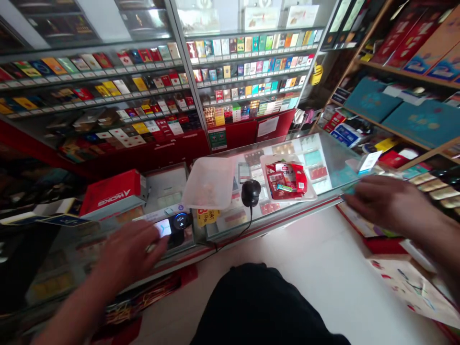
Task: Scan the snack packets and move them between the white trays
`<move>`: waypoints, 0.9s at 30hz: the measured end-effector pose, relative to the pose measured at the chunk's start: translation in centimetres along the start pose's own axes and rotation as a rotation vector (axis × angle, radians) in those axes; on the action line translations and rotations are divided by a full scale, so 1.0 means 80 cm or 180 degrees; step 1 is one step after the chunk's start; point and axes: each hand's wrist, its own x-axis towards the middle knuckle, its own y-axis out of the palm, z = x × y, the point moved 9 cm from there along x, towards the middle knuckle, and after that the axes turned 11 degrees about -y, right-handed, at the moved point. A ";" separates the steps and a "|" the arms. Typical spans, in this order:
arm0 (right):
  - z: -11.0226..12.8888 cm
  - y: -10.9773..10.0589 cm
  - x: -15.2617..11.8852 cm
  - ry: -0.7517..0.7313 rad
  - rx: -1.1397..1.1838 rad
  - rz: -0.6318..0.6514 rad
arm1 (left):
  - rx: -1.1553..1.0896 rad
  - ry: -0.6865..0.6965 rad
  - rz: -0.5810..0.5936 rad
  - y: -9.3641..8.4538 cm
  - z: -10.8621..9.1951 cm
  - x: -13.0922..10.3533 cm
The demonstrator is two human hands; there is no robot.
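Observation:
My left hand (pixel 131 249) is over the glass counter (pixel 328 163) at the left, its fingers bent together and blurred. A small pale bit shows between thumb and fingers, too unclear to name. Just beyond the fingertips is a dark device with a lit screen (pixel 164 228) and a round blue-ringed display (pixel 180 221). Out to the right, my right hand (pixel 384 199) is closed in a pinch above the counter's front edge. A small teal item (pixel 350 189), smeared by motion, shows at its fingertips.
On the counter are a translucent plastic tub (pixel 210 182), a black corded scanner (pixel 250 193), a white tray (pixel 312 194) of red packets (pixel 285 182), and a red box (pixel 113 194). Shelves of cigarette packs (pixel 223 47) line the back. A wooden shelf with teal boxes (pixel 373 100) stands right.

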 end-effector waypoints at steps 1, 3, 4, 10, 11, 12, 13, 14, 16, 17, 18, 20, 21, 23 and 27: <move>0.014 0.026 0.004 -0.0189 -0.0137 0.0144 | 0.0173 -0.0003 0.0084 0.043 -0.015 0.030; 0.037 0.106 0.006 -0.0193 0.0014 0.0718 | 0.0405 -0.0115 0.0267 0.137 -0.037 0.079; 0.050 0.145 0.002 -0.0107 0.0188 0.0871 | 0.0479 -0.0143 0.0362 0.182 -0.045 0.098; 0.064 0.285 -0.071 0.0664 0.1030 0.0776 | 0.1088 -0.0320 0.0684 0.315 -0.051 0.146; 0.051 0.291 -0.086 0.0760 0.1050 0.0726 | 0.1177 -0.0318 0.0747 0.319 -0.050 0.149; 0.034 0.294 -0.098 0.0849 0.1020 0.0666 | 0.1243 -0.0297 0.0813 0.322 -0.052 0.152; 0.013 0.292 -0.107 0.0988 0.0918 0.0560 | 0.1278 -0.0262 0.0871 0.323 -0.055 0.154; -0.009 0.288 -0.113 0.1110 0.0816 0.0438 | 0.1284 -0.0217 0.0903 0.324 -0.059 0.156; -0.049 0.277 -0.116 0.1314 0.0641 0.0180 | 0.1238 -0.0119 0.0906 0.327 -0.073 0.157; -0.064 0.274 -0.113 0.1374 0.0600 0.0102 | 0.1213 -0.0100 0.0885 0.329 -0.081 0.157; -0.077 0.273 -0.108 0.1417 0.0582 0.0030 | 0.1198 -0.0102 0.0869 0.332 -0.088 0.156; -0.091 0.273 -0.093 0.1410 0.0579 -0.0060 | 0.1168 -0.0129 0.0881 0.339 -0.100 0.154; -0.094 0.274 -0.087 0.1408 0.0570 -0.0094 | 0.1145 -0.0145 0.0901 0.342 -0.105 0.153; -0.097 0.277 -0.076 0.1415 0.0579 -0.0133 | 0.1071 -0.0163 0.0926 0.345 -0.110 0.152; -0.094 0.282 -0.069 0.1520 0.0646 -0.0154 | 0.0680 -0.0234 0.0522 0.326 -0.111 0.153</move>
